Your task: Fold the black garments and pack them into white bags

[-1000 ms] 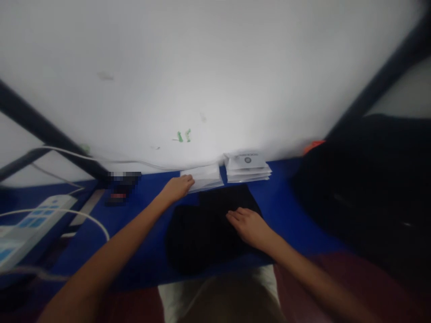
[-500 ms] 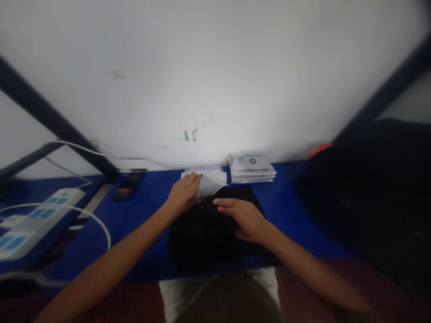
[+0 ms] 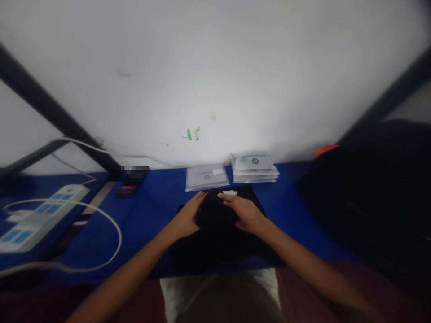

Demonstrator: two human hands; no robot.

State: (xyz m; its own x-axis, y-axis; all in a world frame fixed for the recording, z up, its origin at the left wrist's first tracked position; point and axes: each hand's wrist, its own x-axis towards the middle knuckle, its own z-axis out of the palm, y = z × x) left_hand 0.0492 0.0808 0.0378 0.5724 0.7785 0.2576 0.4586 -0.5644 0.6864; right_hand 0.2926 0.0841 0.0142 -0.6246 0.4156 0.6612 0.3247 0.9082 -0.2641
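A black cloth (image 3: 222,244), partly folded, lies on the blue table in front of me. My left hand (image 3: 188,215) grips its left side, with the fingers curled over a raised fold. On the right, my right hand (image 3: 245,211) holds the same cloth, thumb below and fingers across the top. Just past the right fingertips, a small white piece (image 3: 230,193) shows at the cloth's far edge; the rest of it is hidden. Behind the cloth lies a flat, clear-and-white printed packet (image 3: 207,178).
A stack of white packets (image 3: 255,168) sits against the wall. To the left are a power strip (image 3: 47,215), a looping white cable (image 3: 117,231) and a pixelated dark object (image 3: 131,181). A large black mass (image 3: 377,193) fills the right side, with something orange (image 3: 325,151) behind it.
My left hand has come back from the white sheet over the packet and now grips the cloth. The printed packet is uncovered. A white piece now shows by my right fingertips.
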